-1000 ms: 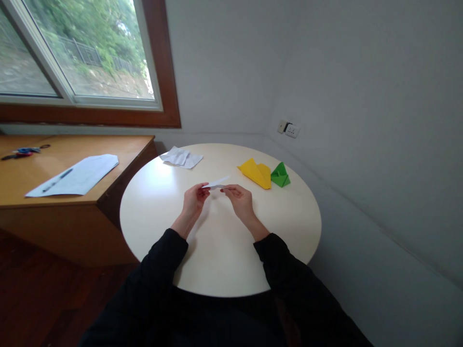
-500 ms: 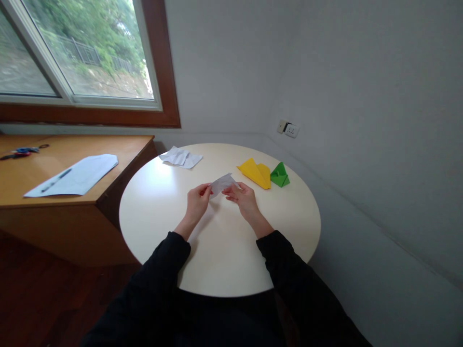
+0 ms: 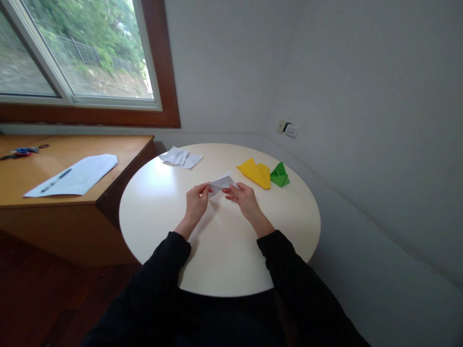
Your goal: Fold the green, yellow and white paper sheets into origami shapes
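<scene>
You have the folded white paper [image 3: 223,182] in front of you, lifted just above the round table [image 3: 231,260], a little toward twelve o'clock from its centre. Your left hand [image 3: 197,200] pinches the paper's nine o'clock end, thumb and fingers drawn close together on it. Your right hand [image 3: 247,199] is at the three o'clock end, fingers loosely spread and pointing toward nine, touching the paper's near edge; from this height I can't be sure whether its thumb and fingers are actually gripping. The paper slants, its far corner rising toward one o'clock, and creases cross its face.

Near the table's rim at eleven o'clock you have a crumpled white paper [image 3: 181,157], lying well apart from your hands. At one o'clock lies a yellow folded paper [image 3: 256,172], nearer your right hand than your left. Just beside it, on its three o'clock side, sits a green folded paper [image 3: 279,175].

Off the table toward ten o'clock is a wooden desk [image 3: 123,143], bearing a white sheet [image 3: 90,168] with a dark pen [image 3: 57,180] across it. Farther out toward nine on that desk lie small blue, red and black items [image 3: 23,152]. Beyond the table, at one o'clock, a white socket [image 3: 292,130] is set in the wall [image 3: 361,120].
</scene>
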`<control>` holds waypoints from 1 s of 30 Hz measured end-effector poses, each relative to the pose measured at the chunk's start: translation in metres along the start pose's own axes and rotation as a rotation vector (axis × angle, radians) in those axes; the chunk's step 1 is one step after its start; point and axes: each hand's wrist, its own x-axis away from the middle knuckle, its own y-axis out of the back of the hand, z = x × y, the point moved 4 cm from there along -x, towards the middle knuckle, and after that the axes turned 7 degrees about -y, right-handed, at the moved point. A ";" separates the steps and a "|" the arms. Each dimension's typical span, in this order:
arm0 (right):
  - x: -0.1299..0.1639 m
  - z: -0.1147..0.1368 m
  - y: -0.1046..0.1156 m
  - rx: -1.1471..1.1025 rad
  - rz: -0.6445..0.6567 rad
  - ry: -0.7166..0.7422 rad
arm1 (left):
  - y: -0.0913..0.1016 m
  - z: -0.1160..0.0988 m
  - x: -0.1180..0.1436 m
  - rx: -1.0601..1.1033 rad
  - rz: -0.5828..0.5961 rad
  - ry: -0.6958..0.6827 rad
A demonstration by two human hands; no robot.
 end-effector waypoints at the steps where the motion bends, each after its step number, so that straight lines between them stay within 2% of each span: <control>1: 0.000 0.000 0.000 0.001 0.003 0.003 | 0.000 0.001 0.000 0.018 -0.004 0.007; 14: 0.000 -0.002 -0.005 0.203 0.026 0.110 | -0.011 0.009 0.001 0.318 0.061 0.134; 22: 0.004 -0.001 -0.011 0.282 0.075 0.138 | -0.009 0.013 0.001 0.426 -0.007 0.192; 30: 0.006 0.001 -0.016 0.249 0.079 0.195 | -0.007 0.016 -0.001 0.571 -0.009 0.286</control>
